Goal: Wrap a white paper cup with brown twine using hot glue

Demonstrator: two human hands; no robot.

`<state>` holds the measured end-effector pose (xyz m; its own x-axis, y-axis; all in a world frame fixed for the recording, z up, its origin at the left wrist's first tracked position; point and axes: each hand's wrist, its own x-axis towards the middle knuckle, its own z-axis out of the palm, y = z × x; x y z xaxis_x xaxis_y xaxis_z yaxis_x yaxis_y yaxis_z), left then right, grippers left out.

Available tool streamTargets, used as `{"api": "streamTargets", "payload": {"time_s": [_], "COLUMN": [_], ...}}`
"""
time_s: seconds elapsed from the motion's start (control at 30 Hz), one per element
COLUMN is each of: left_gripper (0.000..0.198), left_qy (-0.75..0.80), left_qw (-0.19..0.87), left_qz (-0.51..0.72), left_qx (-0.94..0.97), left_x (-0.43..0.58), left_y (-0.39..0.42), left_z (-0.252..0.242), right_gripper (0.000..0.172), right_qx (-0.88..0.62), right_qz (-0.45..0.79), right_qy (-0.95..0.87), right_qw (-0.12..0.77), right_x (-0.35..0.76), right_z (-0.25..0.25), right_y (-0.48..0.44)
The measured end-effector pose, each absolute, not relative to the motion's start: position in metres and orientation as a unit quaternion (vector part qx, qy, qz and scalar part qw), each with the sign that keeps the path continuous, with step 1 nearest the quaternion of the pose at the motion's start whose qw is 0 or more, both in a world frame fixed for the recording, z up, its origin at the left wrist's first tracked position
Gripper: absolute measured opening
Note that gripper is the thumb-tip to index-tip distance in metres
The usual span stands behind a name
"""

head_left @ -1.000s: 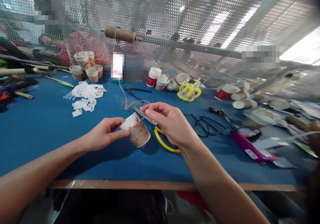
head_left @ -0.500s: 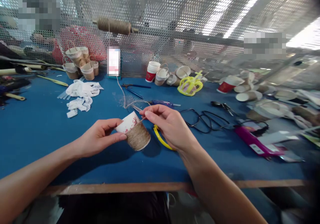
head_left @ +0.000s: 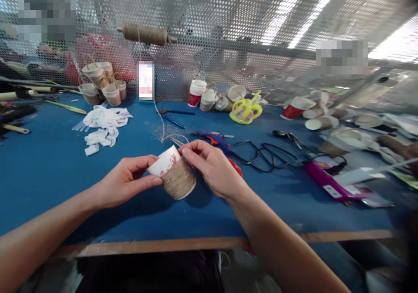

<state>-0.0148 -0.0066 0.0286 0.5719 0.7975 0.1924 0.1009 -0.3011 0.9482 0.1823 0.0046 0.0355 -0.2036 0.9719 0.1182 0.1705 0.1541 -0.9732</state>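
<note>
A paper cup [head_left: 178, 180] lies tilted in front of me, its lower part wrapped in brown twine and its upper part white with red print. My left hand [head_left: 130, 180] pinches the cup at its open end, thumb outside. Close to the cup's wrapped edge, my right hand [head_left: 214, 167] has thumb and forefinger closed on the twine [head_left: 162, 128]. This strand loops back over the table towards the phone stand. Partly hidden behind my right hand are scissors, with a blade [head_left: 177, 142] and a bit of red handle [head_left: 235, 167] showing.
A twine spool [head_left: 145, 35] hangs on the mesh panel. Behind my hands lie a blue glue gun [head_left: 215, 139], pliers [head_left: 174, 119] and a yellow crown-shaped basket [head_left: 245, 111]. White strips [head_left: 106, 116] lie left; a purple power strip [head_left: 329, 182] and wrapped cups lie right.
My right hand has drawn in closer to the cup's wrapped edge, and the twine loop above it looks smaller. The left hand keeps its hold. The whole view has shifted slightly.
</note>
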Motion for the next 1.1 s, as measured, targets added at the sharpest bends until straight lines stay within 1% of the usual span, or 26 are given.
{"api": "streamTargets", "payload": {"time_s": [0.2, 0.33, 0.47, 0.53, 0.6, 0.8, 0.9, 1.0, 1.1], "left_gripper": [0.005, 0.005, 0.010, 0.016, 0.022, 0.024, 0.024, 0.019, 0.016], "left_qy": [0.306, 0.315, 0.326, 0.317, 0.310, 0.367, 0.379, 0.390, 0.398], "left_qw": [0.493, 0.485, 0.495, 0.505, 0.509, 0.478, 0.490, 0.493, 0.477], "left_qz": [0.362, 0.364, 0.360, 0.361, 0.359, 0.328, 0.329, 0.326, 0.322], "left_qx": [0.729, 0.730, 0.720, 0.717, 0.719, 0.727, 0.712, 0.705, 0.714], "left_x": [-0.014, -0.013, -0.012, -0.012, -0.012, -0.010, -0.006, -0.003, -0.003], "left_y": [-0.007, -0.006, -0.006, -0.005, -0.004, -0.004, -0.007, -0.008, -0.006], "left_z": [0.029, 0.029, 0.028, 0.026, 0.026, 0.025, 0.026, 0.026, 0.024], "right_gripper": [0.022, 0.023, 0.023, 0.023, 0.022, 0.012, 0.011, 0.009, 0.007], "right_qx": [-0.485, -0.499, -0.508, -0.505, -0.502, -0.472, -0.460, -0.460, -0.438], "right_qz": [0.395, 0.359, 0.369, 0.387, 0.377, 0.222, 0.155, 0.128, 0.137], "right_qy": [-0.670, -0.679, -0.659, -0.646, -0.654, -0.746, -0.788, -0.809, -0.815], "right_qw": [0.400, 0.401, 0.415, 0.422, 0.422, 0.413, 0.379, 0.344, 0.354], "right_x": [0.179, 0.176, 0.175, 0.175, 0.175, 0.170, 0.166, 0.165, 0.165], "right_z": [0.032, 0.029, 0.026, 0.025, 0.026, 0.023, 0.017, 0.015, 0.017], "right_y": [0.001, 0.000, 0.001, 0.002, 0.002, -0.007, -0.010, -0.010, -0.009]}}
